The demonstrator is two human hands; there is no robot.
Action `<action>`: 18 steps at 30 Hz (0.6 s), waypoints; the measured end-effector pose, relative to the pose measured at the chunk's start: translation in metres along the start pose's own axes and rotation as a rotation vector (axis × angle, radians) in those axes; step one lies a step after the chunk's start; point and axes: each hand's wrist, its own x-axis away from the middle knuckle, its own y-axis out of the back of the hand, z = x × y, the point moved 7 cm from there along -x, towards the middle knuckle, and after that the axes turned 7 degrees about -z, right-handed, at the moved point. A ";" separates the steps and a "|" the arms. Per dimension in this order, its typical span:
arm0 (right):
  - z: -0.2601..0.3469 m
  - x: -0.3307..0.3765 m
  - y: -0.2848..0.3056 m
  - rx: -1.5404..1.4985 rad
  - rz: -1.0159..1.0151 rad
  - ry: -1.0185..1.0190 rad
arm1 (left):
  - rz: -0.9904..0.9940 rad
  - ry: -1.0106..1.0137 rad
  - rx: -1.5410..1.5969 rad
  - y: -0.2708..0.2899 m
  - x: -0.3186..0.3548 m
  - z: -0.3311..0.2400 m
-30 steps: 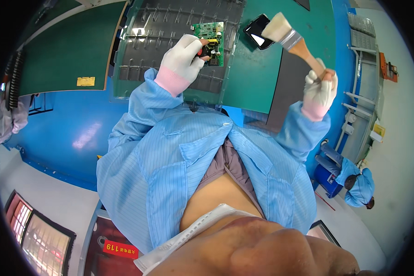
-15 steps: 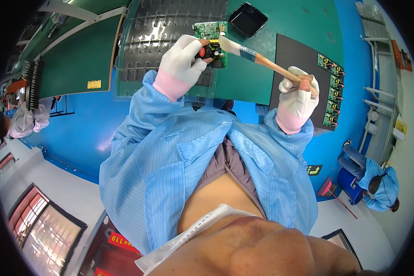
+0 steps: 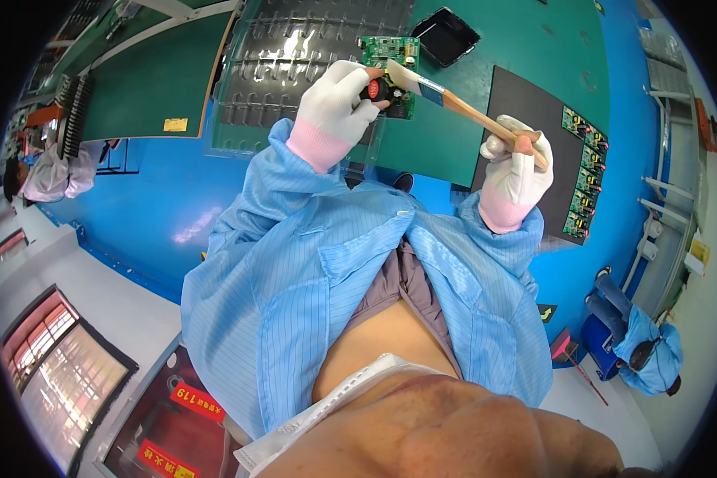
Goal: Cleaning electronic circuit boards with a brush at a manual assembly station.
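Note:
My left hand (image 3: 338,107), in a white glove with bare fingertips, is closed on a green circuit board (image 3: 390,51) held above the work table. Black parts and a red round mark show on the board beside my thumb and finger. In my right hand (image 3: 518,159), also gloved, is the wooden handle of a flat brush (image 3: 462,107). The brush slants up to the left, and its pale bristles are at the board's middle. Whether the bristles press on the board I cannot tell.
A clear plastic tray (image 3: 247,102) with rows of pockets lies on the green table (image 3: 446,143). Behind the board stands a black square dish (image 3: 446,37). Several circuit boards (image 3: 585,169) line the right edge of a black mat (image 3: 526,111). Another person (image 3: 645,350) is at the far right.
The view has shifted, so the table and tray appear farther right. My left hand still holds the board and my right the brush, whose bristles sit slightly closer over the board.

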 end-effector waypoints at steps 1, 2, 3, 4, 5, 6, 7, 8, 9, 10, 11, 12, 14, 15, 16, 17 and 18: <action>0.003 0.000 0.003 -0.001 0.007 0.014 | -0.011 -0.010 0.013 0.000 0.000 0.001; 0.007 -0.001 0.006 -0.002 0.014 0.029 | -0.021 -0.021 0.027 -0.001 0.000 0.002; 0.011 -0.001 0.009 -0.002 0.020 0.045 | -0.031 -0.032 0.043 -0.001 0.000 0.003; 0.013 -0.001 0.009 -0.001 0.025 0.062 | -0.041 -0.044 0.059 -0.001 0.001 0.004; 0.013 -0.002 0.008 0.003 0.025 0.062 | -0.040 -0.043 0.062 -0.002 0.001 0.004; 0.014 -0.002 0.006 -0.002 0.025 0.062 | -0.041 -0.044 0.053 -0.002 0.000 0.004; 0.015 -0.003 0.004 -0.006 0.025 0.062 | -0.041 -0.047 0.043 -0.002 -0.001 0.004; 0.015 -0.003 0.002 -0.011 0.026 0.063 | -0.042 -0.050 0.034 -0.002 -0.001 0.004; 0.015 -0.003 0.000 -0.017 0.026 0.064 | -0.042 -0.053 0.024 -0.003 -0.002 0.004; 0.013 -0.002 -0.003 -0.015 0.023 0.067 | -0.041 -0.055 0.027 -0.003 -0.003 0.003; 0.010 -0.001 -0.006 0.018 0.009 0.065 | -0.032 -0.035 0.022 -0.004 -0.003 0.004; 0.006 0.001 -0.009 0.051 -0.006 0.063 | -0.023 -0.015 0.017 -0.004 -0.003 0.005; 0.001 0.002 -0.012 0.115 -0.037 0.057 | -0.005 0.026 0.005 -0.006 -0.003 0.007; 0.002 0.001 -0.011 0.117 -0.038 0.055 | -0.003 0.028 0.006 -0.007 -0.003 0.008; 0.003 0.000 -0.008 0.107 -0.037 0.061 | -0.009 0.016 0.010 -0.007 -0.003 0.009; 0.006 -0.003 -0.006 0.096 -0.036 0.066 | -0.015 0.004 0.014 -0.007 -0.003 0.011; 0.008 -0.004 -0.004 0.086 -0.034 0.071 | -0.021 -0.007 0.018 -0.008 -0.002 0.012</action>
